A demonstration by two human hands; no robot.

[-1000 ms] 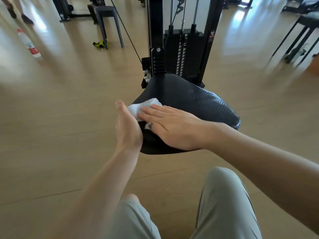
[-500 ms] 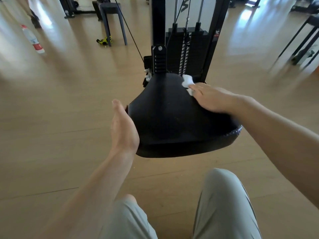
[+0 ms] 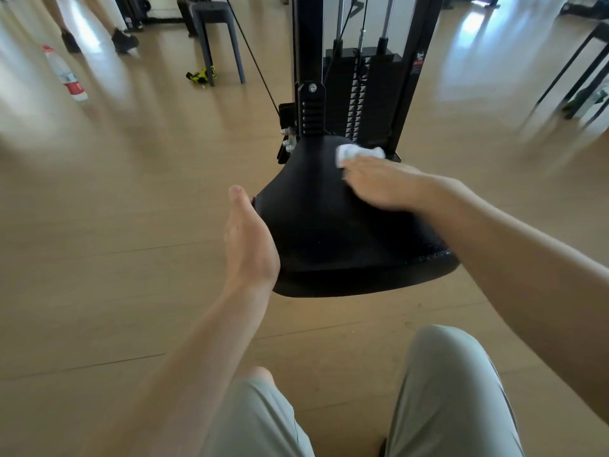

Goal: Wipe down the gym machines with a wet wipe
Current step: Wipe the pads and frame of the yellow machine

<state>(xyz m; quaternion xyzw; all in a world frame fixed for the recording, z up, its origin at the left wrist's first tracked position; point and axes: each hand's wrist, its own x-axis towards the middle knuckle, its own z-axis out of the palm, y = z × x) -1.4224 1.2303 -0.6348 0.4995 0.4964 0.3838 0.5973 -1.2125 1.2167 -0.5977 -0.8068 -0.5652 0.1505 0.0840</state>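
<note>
A black padded seat (image 3: pixel 333 239) of a cable weight machine (image 3: pixel 359 80) fills the middle of the head view. My right hand (image 3: pixel 382 186) lies flat on the seat's far part, fingers straight, pressing a crumpled white wet wipe (image 3: pixel 357 152) against the pad near the machine's post. My left hand (image 3: pixel 250 242) rests edge-on against the seat's left rim, fingers straight and together, thumb up. The wipe pokes out beyond my right fingertips; the rest of it is hidden under the hand.
The machine's weight stack and black uprights stand right behind the seat, with a cable running up to the left. A grey stool (image 3: pixel 217 34), a yellow-black strap (image 3: pixel 201 75), a plastic bottle (image 3: pixel 66 74) and another person's feet (image 3: pixel 123 39) are on the wooden floor at far left.
My right hand swept the wipe from the seat's near left part, by my left hand, to its far end, then shifted slightly left there. The left hand stayed on the rim.
</note>
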